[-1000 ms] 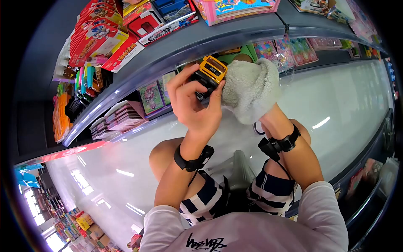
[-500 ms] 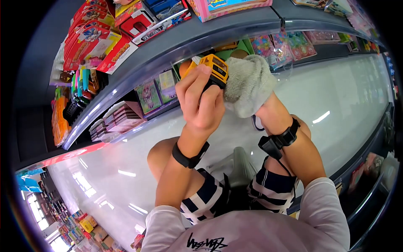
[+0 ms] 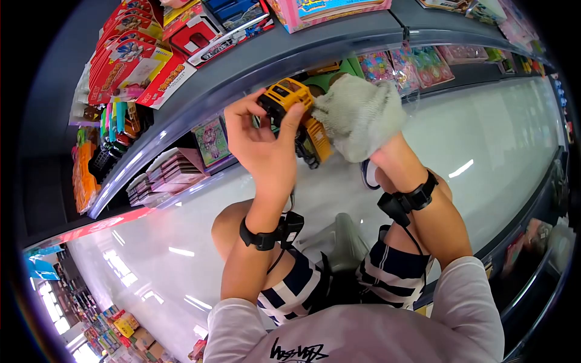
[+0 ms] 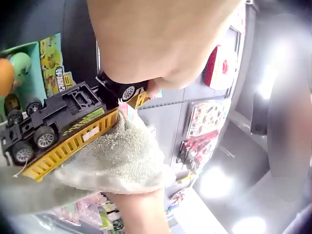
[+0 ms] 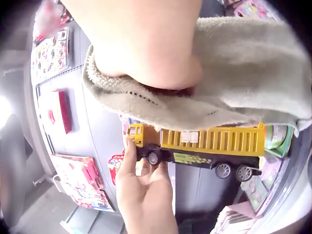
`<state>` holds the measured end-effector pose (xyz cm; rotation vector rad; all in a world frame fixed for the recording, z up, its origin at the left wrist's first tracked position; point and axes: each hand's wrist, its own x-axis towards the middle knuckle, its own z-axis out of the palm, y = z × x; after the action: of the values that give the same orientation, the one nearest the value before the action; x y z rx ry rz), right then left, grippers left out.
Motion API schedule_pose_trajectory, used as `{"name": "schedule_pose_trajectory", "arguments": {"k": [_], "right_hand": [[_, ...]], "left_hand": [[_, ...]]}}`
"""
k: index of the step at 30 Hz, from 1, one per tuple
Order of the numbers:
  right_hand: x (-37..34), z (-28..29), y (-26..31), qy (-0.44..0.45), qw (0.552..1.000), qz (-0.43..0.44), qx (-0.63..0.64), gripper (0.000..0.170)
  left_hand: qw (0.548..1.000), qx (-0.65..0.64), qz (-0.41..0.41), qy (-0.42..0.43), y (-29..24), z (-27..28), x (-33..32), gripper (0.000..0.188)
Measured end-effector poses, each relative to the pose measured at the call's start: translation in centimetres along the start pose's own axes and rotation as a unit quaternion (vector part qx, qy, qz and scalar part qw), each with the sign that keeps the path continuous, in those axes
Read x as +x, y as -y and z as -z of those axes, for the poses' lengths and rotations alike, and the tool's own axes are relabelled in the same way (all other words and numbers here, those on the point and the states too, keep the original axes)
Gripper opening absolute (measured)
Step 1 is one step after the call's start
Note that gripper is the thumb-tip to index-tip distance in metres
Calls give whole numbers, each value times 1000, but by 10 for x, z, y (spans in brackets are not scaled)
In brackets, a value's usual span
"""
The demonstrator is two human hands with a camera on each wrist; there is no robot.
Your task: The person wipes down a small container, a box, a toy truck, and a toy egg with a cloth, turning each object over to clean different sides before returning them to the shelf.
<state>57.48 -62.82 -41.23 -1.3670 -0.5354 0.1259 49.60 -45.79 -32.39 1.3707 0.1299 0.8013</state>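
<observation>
A yellow and black toy dump truck (image 5: 200, 148) is held in the air at the front edge of the lower shelf (image 3: 478, 72), above the pale, glossy floor (image 3: 151, 260). Its cab is gripped by the left hand (image 3: 263, 145), whose thumb and fingers are clamped on it from opposite sides. In the left wrist view the dark underside and wheels are exposed; in the right wrist view the slatted yellow bed, which bears a small white label, is shown from the side.

The right hand (image 5: 161, 58) is largely covered by a grey terry cloth (image 3: 360, 118), which is laid against the bed. The fingers are hidden beneath it, and whether they are apart or together cannot be told.

Behind the truck, a green carton (image 4: 35, 58) with rounded orange and green items is seen on the lower shelf. Toward that shelf's left end, pink packs (image 3: 172, 169) are stacked beside a green picture box (image 3: 212, 142); toward its right, colourful bags (image 3: 433, 63) are laid out. On the upper shelf (image 3: 357, 37), red cartoon packs (image 3: 124, 63) are ranged at the left end, and a pink box (image 3: 333, 13) is set near the front edge. A black strap (image 3: 417, 195) is worn on the right wrist.
</observation>
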Motion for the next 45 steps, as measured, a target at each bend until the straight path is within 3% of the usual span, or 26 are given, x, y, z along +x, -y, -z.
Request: {"name": "schedule_pose_trajectory", "arguments": {"k": [1, 2, 3, 4, 5, 6, 8, 11, 17, 19, 21, 22, 24, 27, 28, 29, 31, 35, 37, 39, 41, 42, 45], "right_hand": [[7, -5, 21, 5, 1000, 1, 2, 30], [13, -4, 46, 51, 957, -109, 263, 34], [17, -7, 65, 92, 834, -212, 501, 38], [15, -9, 68, 74, 866, -194, 454, 38], [11, -12, 68, 56, 937, -141, 314, 39], [6, -13, 68, 46, 980, -94, 171, 40], [-2, -16, 73, 45, 999, -23, -18, 41], [-2, -21, 78, 49, 989, 32, -136, 43], [-3, -10, 31, 23, 985, 30, -168, 42], [3, -11, 45, 13, 984, 35, -173, 41], [8, -9, 64, 26, 936, 121, -329, 42], [8, -10, 65, 28, 935, 124, -330, 42], [4, -14, 61, 28, 985, 0, -170, 42], [7, -15, 57, 41, 986, -19, -160, 41], [10, -16, 68, 60, 962, 22, -265, 40], [13, -18, 77, 60, 962, 22, -264, 40], [20, -21, 91, 123, 949, -109, -269, 41], [13, -12, 68, 92, 967, -19, -237, 39], [13, -22, 80, 93, 951, -22, -293, 43], [21, -31, 97, 88, 932, -14, -351, 46], [23, -30, 99, 82, 920, -7, -383, 48], [21, -29, 92, 69, 931, 6, -358, 43], [19, -23, 79, 57, 945, 32, -320, 37]], "left_hand": [[998, -40, 40, 8, -1, 2, 3, 43], [994, -80, 78, 15, -2, 4, 5, 41], [994, -79, 76, 10, 0, 6, 6, 41], [986, -116, 118, 22, 3, 8, 7, 40], [974, -154, 163, 35, 5, 9, 5, 39], [967, -159, 198, 27, -3, 5, 4, 38], [963, -166, 210, 35, -2, 4, 2, 38], [963, -165, 207, 59, -1, 0, -1, 37], [980, -89, 144, 105, 4, -10, -9, 38], [985, 5, 115, 130, -3, -13, -11, 41], [986, 8, 95, 134, -2, -15, -10, 43], [985, 2, 108, 137, -1, -15, -9, 42], [982, 22, 127, 141, -1, -13, -9, 42], [983, 34, 97, 150, -1, -9, -10, 40], [983, 17, 102, 150, -1, -8, -10, 37], [983, 18, 102, 150, 0, -5, -11, 37], [980, 54, 82, 172, 4, -1, -10, 34], [985, 35, 61, 155, 9, -5, -11, 33], [979, -58, 154, 123, 3, -4, -6, 33], [980, -44, 152, 122, -1, -1, -3, 33], [980, 112, 37, 157, -1, -1, -3, 32], [978, 129, -6, 161, -3, -4, -3, 32], [971, 157, -19, 179, -3, -2, -2, 32]]}}
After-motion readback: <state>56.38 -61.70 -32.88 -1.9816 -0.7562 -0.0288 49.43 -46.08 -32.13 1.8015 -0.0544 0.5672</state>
